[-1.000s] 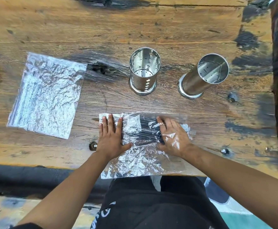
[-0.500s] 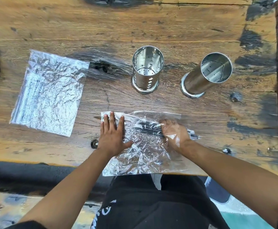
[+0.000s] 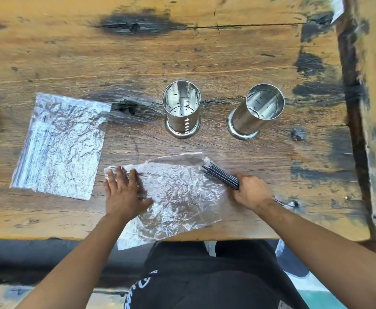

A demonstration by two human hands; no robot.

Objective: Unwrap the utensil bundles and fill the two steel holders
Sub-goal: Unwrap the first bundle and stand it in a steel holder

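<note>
While it waits its turn, the second bundle (image 3: 59,146) lies flat and wrapped at nine o'clock on the table (image 3: 204,52), well apart from the work. Next, at six o'clock, the left hand (image 3: 124,192) presses flat, fingers straight, on the near-left part of the opened foil (image 3: 178,192), probably to pin the sheet so it does not drag along. At the foil's three o'clock edge the right hand (image 3: 251,191) is clenched round a clutch of dark utensils (image 3: 221,177), their far ends just under the plastic edge, drawn sideways so they slide free. At twelve o'clock from the foil stand the two holders, left (image 3: 181,108) and right (image 3: 257,110), upright, open-mouthed, nothing inside, seemingly set near for a short reach.
</note>
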